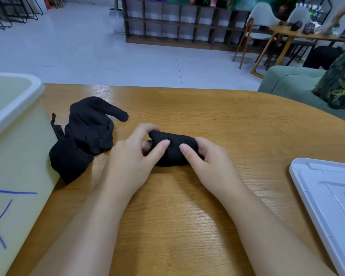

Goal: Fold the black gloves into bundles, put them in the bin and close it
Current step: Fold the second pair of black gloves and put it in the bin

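Observation:
A rolled bundle of black glove (172, 148) lies on the wooden table (207, 206) in the middle. My left hand (133, 158) grips its left end with curled fingers and thumb on top. My right hand (209, 162) grips its right end, thumb pressed on the front. A loose pile of black gloves (84, 136) lies to the left, one finger sticking out to the right, touching the bin. The pale translucent bin (14, 136) stands open at the left edge. Its white lid (331, 200) lies flat at the right edge of the table.
Blue pen marks show on the bin's side. A green sofa (291, 82) with a leafy cushion sits beyond the table's right edge. Chairs, a second wooden table and a low shelf stand farther back across the tiled floor.

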The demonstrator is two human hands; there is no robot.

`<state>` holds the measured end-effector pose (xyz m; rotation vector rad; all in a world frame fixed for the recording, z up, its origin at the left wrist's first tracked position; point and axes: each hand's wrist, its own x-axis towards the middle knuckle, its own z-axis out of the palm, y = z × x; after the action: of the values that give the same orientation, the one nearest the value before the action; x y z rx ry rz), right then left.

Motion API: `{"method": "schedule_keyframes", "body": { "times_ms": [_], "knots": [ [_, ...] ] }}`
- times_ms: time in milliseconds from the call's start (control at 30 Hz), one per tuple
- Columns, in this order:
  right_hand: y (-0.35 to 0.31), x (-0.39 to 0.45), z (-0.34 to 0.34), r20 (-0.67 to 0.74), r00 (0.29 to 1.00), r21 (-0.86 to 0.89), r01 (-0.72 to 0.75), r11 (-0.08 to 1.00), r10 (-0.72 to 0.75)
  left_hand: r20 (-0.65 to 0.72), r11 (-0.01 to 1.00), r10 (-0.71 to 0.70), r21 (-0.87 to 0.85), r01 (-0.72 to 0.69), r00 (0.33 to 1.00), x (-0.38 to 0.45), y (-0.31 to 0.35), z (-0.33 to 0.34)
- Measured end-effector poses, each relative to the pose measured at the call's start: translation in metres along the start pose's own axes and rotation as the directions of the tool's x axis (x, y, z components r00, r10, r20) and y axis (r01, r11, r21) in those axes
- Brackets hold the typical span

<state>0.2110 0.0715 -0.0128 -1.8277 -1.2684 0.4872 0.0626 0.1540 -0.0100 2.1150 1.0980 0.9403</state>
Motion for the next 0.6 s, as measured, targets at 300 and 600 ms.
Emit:
{"method": "schedule_keyframes", "body": {
  "times_ms": [300, 600],
  "knots": [
    [-0.011, 0.013, 0.015, -0.161, 0.986, -0.151, -0.061, 0.987, 0.036, -0.119, 0.986, -0.025, 0.160, 0.044, 0.993, 0.007, -0.002, 0.011],
    [-0.001, 0.019, 0.011, -0.056, 0.996, -0.352, -0.088, 0.932, 0.073, 0.066, 0.866, -0.277, 0.450, 0.219, 0.959, 0.012, 0.002, 0.009]
  ]
}}
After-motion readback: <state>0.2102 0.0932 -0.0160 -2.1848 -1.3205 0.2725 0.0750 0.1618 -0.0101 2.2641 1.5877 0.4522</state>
